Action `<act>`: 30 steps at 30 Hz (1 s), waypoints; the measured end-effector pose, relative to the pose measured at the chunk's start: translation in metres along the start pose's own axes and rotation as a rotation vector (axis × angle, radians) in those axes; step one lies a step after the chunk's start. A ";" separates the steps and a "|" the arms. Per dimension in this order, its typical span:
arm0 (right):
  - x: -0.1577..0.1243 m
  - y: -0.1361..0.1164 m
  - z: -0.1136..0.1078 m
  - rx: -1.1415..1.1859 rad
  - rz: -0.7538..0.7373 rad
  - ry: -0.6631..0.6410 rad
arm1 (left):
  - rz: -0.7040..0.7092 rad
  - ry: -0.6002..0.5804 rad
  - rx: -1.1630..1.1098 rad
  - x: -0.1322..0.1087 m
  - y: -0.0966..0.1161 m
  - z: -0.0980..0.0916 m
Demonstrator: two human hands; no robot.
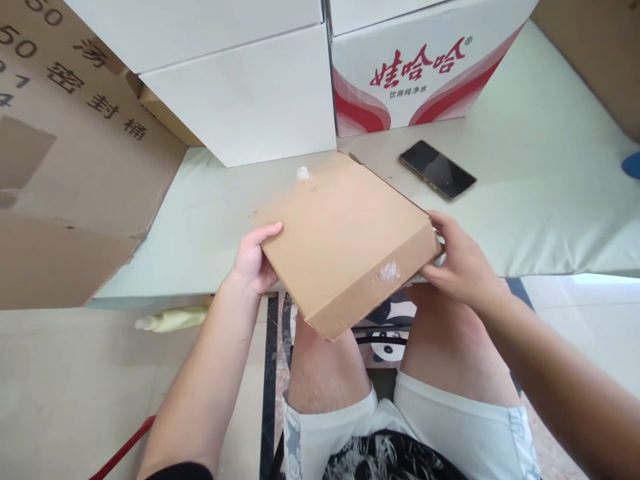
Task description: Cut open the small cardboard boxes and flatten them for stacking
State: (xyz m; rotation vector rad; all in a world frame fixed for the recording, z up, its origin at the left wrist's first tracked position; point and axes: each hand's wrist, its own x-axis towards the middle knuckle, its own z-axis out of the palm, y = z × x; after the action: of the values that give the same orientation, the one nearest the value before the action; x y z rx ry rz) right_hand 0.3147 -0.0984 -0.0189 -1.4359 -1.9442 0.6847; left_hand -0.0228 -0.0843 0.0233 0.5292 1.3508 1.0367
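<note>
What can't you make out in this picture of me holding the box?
In the head view:
Flat cardboard box: contents, if any, hidden by its own panels; far left edge blurred.
Left hand: some fingertips hidden by the box.
Blue object: cut off by the picture's right edge, so unidentifiable.

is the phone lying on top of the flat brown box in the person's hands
No, the phone lies on the pale green surface, apart from the flat brown box.

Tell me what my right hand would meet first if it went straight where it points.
Likely the flat brown cardboard box; your right hand holds its right corner, though depth there is unclear.
</note>
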 end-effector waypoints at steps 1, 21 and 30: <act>0.002 0.000 0.002 -0.048 0.027 0.019 | -0.003 -0.031 0.014 0.001 -0.002 0.002; -0.001 0.029 0.028 0.057 0.126 0.289 | 0.233 0.037 -0.123 0.028 -0.014 0.007; -0.002 0.045 0.040 -0.049 0.266 0.265 | 0.566 -0.217 0.448 0.023 -0.059 0.015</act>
State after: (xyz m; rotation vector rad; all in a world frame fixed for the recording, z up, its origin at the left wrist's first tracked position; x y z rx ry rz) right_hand 0.3150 -0.0894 -0.0784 -1.7396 -1.5938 0.5330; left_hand 0.0060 -0.0901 -0.0340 1.3787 1.2659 1.0792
